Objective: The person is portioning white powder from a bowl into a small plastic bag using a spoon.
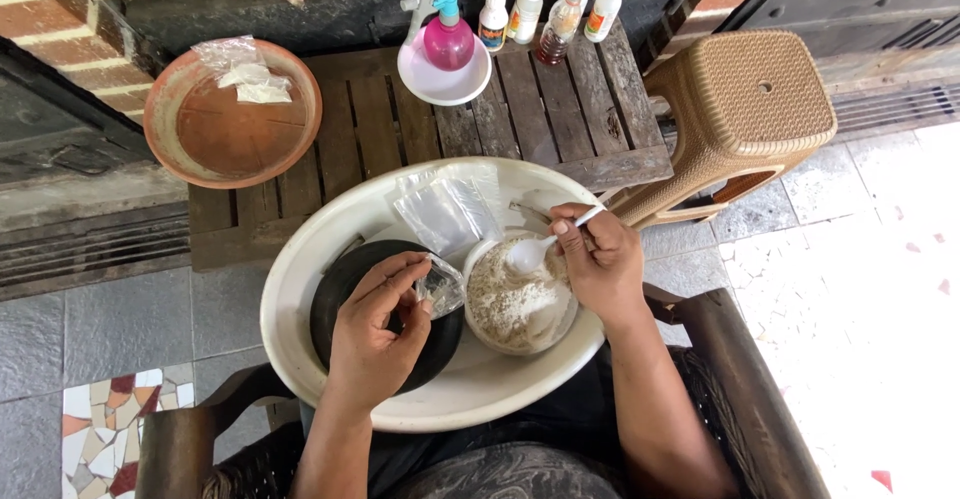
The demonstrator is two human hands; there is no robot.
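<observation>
Pinching small clear bag (440, 284) in left hand (375, 334) fingertips, right hand (600, 264) gripping white spoon (535, 249)

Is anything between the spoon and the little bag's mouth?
Nothing visible. The white spoon in the right hand sits over the bowl of powder; the small clear bag in the left hand is just beside it.

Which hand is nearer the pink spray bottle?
Right. The right hand, holding a white plastic spoon over the bowl of powder, sits closer to the pink spray bottle; the left hand, pinching a small clear bag, is lower.
</observation>
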